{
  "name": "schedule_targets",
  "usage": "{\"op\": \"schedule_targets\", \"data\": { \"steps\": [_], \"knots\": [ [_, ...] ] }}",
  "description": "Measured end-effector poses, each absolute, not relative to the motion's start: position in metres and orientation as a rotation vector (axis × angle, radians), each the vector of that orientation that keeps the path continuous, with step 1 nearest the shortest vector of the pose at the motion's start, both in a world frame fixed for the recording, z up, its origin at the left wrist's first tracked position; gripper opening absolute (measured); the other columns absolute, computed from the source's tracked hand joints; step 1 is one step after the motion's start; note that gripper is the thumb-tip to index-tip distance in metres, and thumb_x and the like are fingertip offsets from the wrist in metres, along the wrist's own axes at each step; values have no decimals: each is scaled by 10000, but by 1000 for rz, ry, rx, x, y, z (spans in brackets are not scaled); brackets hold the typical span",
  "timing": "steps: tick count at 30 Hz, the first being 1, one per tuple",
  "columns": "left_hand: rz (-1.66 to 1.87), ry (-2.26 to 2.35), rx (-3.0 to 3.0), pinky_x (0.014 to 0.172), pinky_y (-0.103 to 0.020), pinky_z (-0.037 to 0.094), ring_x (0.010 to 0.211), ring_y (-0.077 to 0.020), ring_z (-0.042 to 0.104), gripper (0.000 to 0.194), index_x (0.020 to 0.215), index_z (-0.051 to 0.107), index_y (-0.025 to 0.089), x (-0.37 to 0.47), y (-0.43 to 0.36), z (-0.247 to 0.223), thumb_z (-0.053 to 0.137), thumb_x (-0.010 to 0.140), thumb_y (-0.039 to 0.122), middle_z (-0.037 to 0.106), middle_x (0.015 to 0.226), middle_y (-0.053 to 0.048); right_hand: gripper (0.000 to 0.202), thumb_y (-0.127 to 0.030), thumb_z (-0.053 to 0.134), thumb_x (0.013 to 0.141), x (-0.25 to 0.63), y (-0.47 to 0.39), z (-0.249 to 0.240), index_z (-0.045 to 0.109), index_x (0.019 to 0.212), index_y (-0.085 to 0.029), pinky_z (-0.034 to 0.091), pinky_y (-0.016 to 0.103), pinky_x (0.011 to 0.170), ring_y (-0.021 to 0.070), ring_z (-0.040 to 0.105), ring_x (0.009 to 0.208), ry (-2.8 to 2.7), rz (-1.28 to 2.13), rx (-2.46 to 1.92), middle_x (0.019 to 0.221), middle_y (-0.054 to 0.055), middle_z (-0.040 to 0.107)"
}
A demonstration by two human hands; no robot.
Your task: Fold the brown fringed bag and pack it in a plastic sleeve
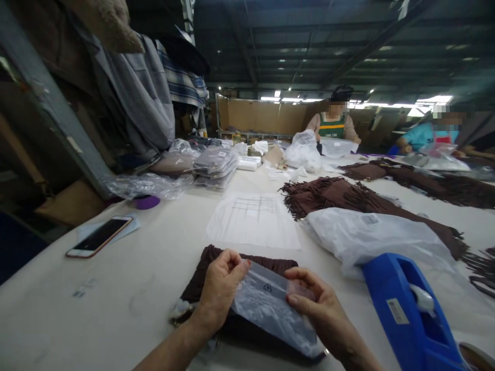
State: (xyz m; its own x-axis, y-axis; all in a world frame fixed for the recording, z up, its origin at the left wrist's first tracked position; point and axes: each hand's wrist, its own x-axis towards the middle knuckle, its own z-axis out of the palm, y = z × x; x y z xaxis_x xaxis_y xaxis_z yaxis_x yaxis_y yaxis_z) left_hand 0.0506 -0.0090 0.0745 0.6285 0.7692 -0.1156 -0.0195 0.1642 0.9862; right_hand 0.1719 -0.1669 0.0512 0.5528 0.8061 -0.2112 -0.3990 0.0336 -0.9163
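Note:
Between my two hands I hold a clear plastic bag (270,304) with a small black recycling mark. My left hand (222,286) pinches its upper left edge between thumb and fingers. On the right side, my right hand (317,304) grips the bag's edge with thumb and fingertips. Under the bag lies a dark brown fabric item (203,270), partly hidden by the bag and my hands. Small metal-looking bits show at its lower left. To the right rests a blue tape dispenser (410,314).
A phone (99,237) lies at the left. Behind are a printed sheet (253,219), stacked bagged goods (214,166) and a purple tape roll (147,202). Brown fringed scarves (340,196) and a white plastic bag (379,239) lie right. Two people work across the table.

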Motion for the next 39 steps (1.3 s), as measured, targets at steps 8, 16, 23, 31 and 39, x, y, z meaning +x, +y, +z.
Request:
{"op": "schedule_targets", "data": {
  "steps": [8, 16, 23, 31, 39],
  "knots": [
    [474, 768, 1117, 521, -240, 420, 519, -121, 516, 425, 707, 542, 145, 42, 5, 73, 787, 487, 413, 559, 576, 22, 518, -341, 847, 474, 166, -129, 62, 592, 893, -174, 459, 276, 562, 160, 594, 601, -211, 884, -1180, 730, 20, 649],
    [779, 894, 1898, 487, -194, 309, 480, -80, 400, 300, 563, 434, 184, 58, 43, 89, 573, 730, 391, 416, 510, 66, 288, -479, 622, 721, 171, -99, 76, 595, 765, -195, 378, 226, 491, 115, 490, 541, -510, 413, -1534, 630, -31, 568],
    [441, 1029, 2602, 551, -227, 351, 582, -163, 594, 173, 751, 564, 183, 44, 36, 29, 467, 875, 255, 609, 614, -11, 269, -398, 441, 851, 159, -105, 4, 604, 823, -186, 477, 325, 689, 200, 605, 709, -885, -45, -1890, 782, 78, 653],
    [361, 986, 2917, 640, -315, 453, 706, -244, 623, 175, 890, 617, 121, 45, 35, 36, 445, 864, 140, 652, 765, -111, 304, -325, 351, 907, 158, -100, -15, 603, 964, -165, 512, 336, 626, 222, 623, 686, -1027, -288, -2013, 756, 101, 640],
    [314, -92, 3116, 1018, -511, 369, 1274, -305, 378, 571, 1345, 353, 199, 23, 24, 31, 553, 844, 386, 428, 1384, -109, 350, -290, 229, 953, 164, -105, -10, 543, 985, -140, 487, 252, 475, 164, 615, 570, -1224, -617, -2186, 746, 76, 633]
  ]
}}
